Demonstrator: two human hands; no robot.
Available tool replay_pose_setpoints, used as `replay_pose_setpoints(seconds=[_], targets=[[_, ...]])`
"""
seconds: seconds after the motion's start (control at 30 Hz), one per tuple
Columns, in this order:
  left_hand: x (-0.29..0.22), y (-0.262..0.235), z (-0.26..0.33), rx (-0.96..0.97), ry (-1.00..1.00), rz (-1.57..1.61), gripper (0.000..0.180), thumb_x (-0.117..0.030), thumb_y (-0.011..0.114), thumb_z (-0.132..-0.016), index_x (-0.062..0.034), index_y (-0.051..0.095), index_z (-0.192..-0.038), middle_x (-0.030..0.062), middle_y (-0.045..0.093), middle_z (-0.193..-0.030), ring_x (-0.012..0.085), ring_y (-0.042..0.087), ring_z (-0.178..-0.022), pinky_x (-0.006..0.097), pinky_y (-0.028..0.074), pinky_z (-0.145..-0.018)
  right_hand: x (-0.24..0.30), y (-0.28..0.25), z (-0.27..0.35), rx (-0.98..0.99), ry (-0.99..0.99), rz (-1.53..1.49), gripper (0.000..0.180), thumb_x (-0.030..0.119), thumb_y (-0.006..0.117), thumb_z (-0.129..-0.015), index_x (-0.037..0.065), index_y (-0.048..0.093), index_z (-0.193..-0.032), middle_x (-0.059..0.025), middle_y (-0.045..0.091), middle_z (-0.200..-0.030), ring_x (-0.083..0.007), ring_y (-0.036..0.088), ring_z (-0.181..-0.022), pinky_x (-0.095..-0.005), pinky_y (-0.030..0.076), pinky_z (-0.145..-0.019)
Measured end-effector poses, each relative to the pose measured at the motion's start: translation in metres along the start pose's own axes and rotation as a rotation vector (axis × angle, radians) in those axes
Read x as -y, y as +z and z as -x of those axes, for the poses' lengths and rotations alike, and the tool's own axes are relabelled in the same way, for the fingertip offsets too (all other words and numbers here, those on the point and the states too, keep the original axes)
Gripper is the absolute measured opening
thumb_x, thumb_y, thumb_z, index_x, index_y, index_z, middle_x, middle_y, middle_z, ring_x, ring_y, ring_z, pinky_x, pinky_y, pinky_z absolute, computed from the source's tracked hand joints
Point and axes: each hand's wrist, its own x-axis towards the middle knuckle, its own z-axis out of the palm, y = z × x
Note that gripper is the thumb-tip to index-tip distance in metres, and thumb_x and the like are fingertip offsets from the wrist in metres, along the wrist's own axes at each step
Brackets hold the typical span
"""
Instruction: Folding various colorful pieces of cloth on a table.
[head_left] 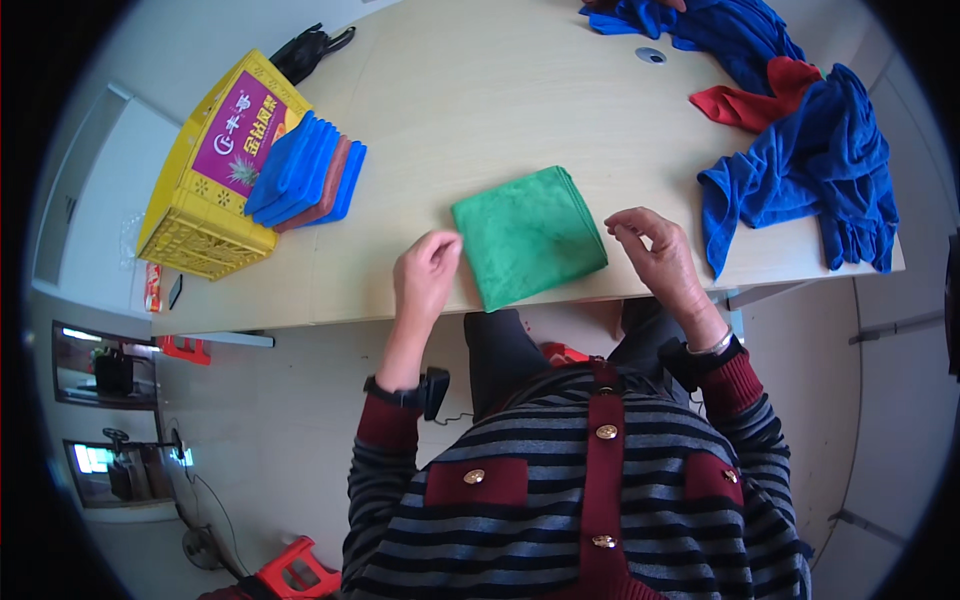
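A green cloth (530,238), folded into a neat square, lies flat near the table's front edge. My left hand (428,268) is beside its left edge, the fingers curled in against the thumb, with nothing visible in them. To the right of the cloth, my right hand (660,262) hovers with bent fingers and a gap between thumb and fingers. It holds nothing and is apart from the cloth.
On the left stands a yellow plastic crate (205,210), with a stack of folded blue and brown cloths (300,175) against it. Crumpled blue cloths (815,165) and a red cloth (755,97) lie at the right. Another person's hand (672,4) shows at the far edge.
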Motion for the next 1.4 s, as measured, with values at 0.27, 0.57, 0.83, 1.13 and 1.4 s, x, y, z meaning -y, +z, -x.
replay_pose_setpoints(seconds=[0.27, 0.57, 0.83, 1.13, 1.4], targets=[[-0.019, 0.018, 0.060, 0.025, 0.442, -0.397, 0.043, -0.024, 0.068, -0.091, -0.0037, 0.060, -0.128, 0.0181, 0.054, -0.139, 0.0367, 0.050, -0.130, 0.047, 0.040, -0.108, 0.003, 0.026, 0.008, 0.109, -0.327, 0.403, 0.042, 0.012, 0.067, -0.088, 0.003, 0.059, -0.128, -0.0165, 0.059, -0.132, -0.0336, 0.055, -0.124, -0.0429, 0.044, -0.105], [-0.025, 0.050, 0.002, 0.075, 0.299, -0.734, 0.054, -0.033, 0.050, -0.101, -0.0006, 0.046, -0.144, 0.0191, 0.037, -0.155, 0.0349, 0.032, -0.145, 0.049, 0.022, -0.120, -0.011, 0.088, -0.036, 0.217, -0.285, 0.518, 0.063, 0.040, 0.052, -0.098, 0.001, 0.043, -0.146, -0.0196, 0.040, -0.153, -0.0367, 0.031, -0.146, -0.0490, 0.023, -0.120], [-0.012, 0.066, -0.003, 0.222, 0.243, -0.662, 0.058, -0.033, 0.044, -0.104, -0.0045, 0.033, -0.153, 0.0172, 0.027, -0.160, 0.0332, 0.021, -0.150, 0.046, 0.017, -0.122, -0.027, 0.095, -0.040, 0.234, -0.220, 0.636, 0.066, 0.046, 0.046, -0.099, 0.004, 0.041, -0.149, -0.0163, 0.034, -0.159, -0.0338, 0.025, -0.149, -0.0508, 0.015, -0.122], [-0.004, 0.059, 0.003, 0.214, 0.243, -0.605, 0.061, -0.033, 0.045, -0.103, -0.0020, 0.030, -0.153, 0.0193, 0.025, -0.160, 0.0369, 0.020, -0.149, 0.048, 0.018, -0.121, -0.023, 0.099, -0.043, 0.222, -0.229, 0.602, 0.069, 0.049, 0.048, -0.096, 0.006, 0.042, -0.149, -0.0168, 0.035, -0.158, -0.0349, 0.024, -0.149, -0.0511, 0.015, -0.122], [-0.002, 0.065, 0.013, 0.205, 0.265, -0.568, 0.060, -0.032, 0.045, -0.103, -0.0003, 0.031, -0.152, 0.0214, 0.024, -0.160, 0.0383, 0.018, -0.149, 0.047, 0.017, -0.122, -0.029, 0.094, -0.038, 0.216, -0.264, 0.574, 0.068, 0.050, 0.049, -0.095, 0.006, 0.046, -0.147, -0.0177, 0.038, -0.155, -0.0363, 0.027, -0.148, -0.0524, 0.018, -0.120]])
